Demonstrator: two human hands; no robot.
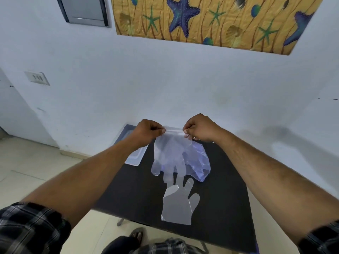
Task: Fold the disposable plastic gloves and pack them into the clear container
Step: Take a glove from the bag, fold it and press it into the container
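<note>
a flat clear glove (pixel 178 204) lies near the near edge of the black bench (pixel 220 189), fingers pointing away. above it the left hand (pixel 146 132) and right hand (pixel 200 128) each pinch the cuff of a thin, wrinkled glove (pixel 174 154), which hangs fingers down over the bench middle. the clear container (pixel 134 158) sits at the far left edge. behind is a white wall (pixel 165 85) with a starfish picture (pixel 211 21).

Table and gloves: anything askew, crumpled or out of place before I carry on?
Nothing looks damaged. The flat glove lies smooth on the black table, near its front edge. The left hand and right hand pinch the cuff of a hanging glove; bluish plastic behind it looks crumpled.
</note>
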